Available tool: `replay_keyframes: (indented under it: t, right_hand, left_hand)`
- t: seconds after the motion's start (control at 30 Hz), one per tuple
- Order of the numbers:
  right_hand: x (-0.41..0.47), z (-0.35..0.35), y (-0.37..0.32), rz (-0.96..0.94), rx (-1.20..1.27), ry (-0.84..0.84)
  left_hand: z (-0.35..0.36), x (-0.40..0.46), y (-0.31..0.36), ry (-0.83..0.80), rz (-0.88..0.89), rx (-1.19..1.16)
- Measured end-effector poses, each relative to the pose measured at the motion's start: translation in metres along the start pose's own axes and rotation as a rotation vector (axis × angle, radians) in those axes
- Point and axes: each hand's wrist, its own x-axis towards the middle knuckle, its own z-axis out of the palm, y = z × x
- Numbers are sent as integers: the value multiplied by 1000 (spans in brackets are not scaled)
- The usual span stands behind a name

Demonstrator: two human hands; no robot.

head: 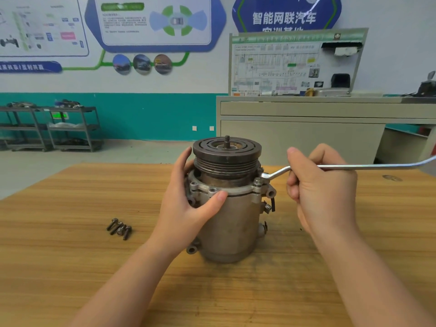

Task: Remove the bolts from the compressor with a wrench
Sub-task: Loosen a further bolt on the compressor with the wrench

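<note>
**Wrench set on a compressor bolt, four bolts already out**

Seen from above and behind the hands, on a wooden workbench (70,256). Stood upright at the bench's middle: a grey metal compressor (232,223), grooved pulley (227,154) on top. Gripped on its left side by the left hand (186,206), fingers curled round the back of the flange, thumb pressed across the front just below the rim. Held in the right hand (323,187): a long silver ring wrench (354,166), shaft pinched near its bent neck between the fingers wrapped under it and the thumb raised above. Seated at the flange's right edge, over a bolt (258,181): the wrench's ring end. Stretched level off to the right, out of view: the handle. Lying loose together on the bench, well apart from the compressor to its left: four dark removed bolts (119,228). Behind, across the room: metal shelving (50,128), a grey cabinet (306,123) topped by a wiring diagram board (292,64), and wall posters (155,22).
</note>
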Motion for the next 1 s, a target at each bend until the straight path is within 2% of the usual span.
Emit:
replay_keyframes:
  t: [0.23, 0.37, 0.43, 0.5, 0.57, 0.63, 0.67, 0.73, 0.8, 0.87, 0.93, 1.0]
  right_hand:
    - [-22, 14, -4, -526, -408, -49]
    - [-28, 17, -2, -574, -494, -78]
    - [-25, 14, -2, -521, -482, -107]
    - [-14, 7, 0, -389, -343, -170]
    - [-1, 1, 4, -133, -13, -232]
    - [9, -3, 10, 214, 373, -263]
    - [12, -4, 14, 359, 480, -285]
    - [15, -5, 18, 520, 538, -325]
    - [16, -4, 18, 546, 632, -294]
    - [16, -5, 14, 521, 733, -162]
    - [15, -7, 10, 445, 647, -51]
    - [12, -4, 8, 338, 448, -20]
  left_hand:
    - [1, 0, 0, -1, 18, 1]
    - [1, 0, 1, -5, 21, 9]
    - [1, 0, 1, -4, 17, 10]
    - [1, -1, 2, -7, 12, 10]
    - [0, -1, 2, -7, 9, 14]
    - [0, -1, 2, -4, 7, 12]
    - [0, -1, 2, -2, 3, 9]
    - [0, -1, 3, -5, 0, 5]
    - [0, 0, 3, -8, 1, 3]
    - [0, 0, 3, -10, 1, -1]
    - [0, -1, 4, -10, 6, 4]
    - [0, -1, 4, -9, 6, 11]
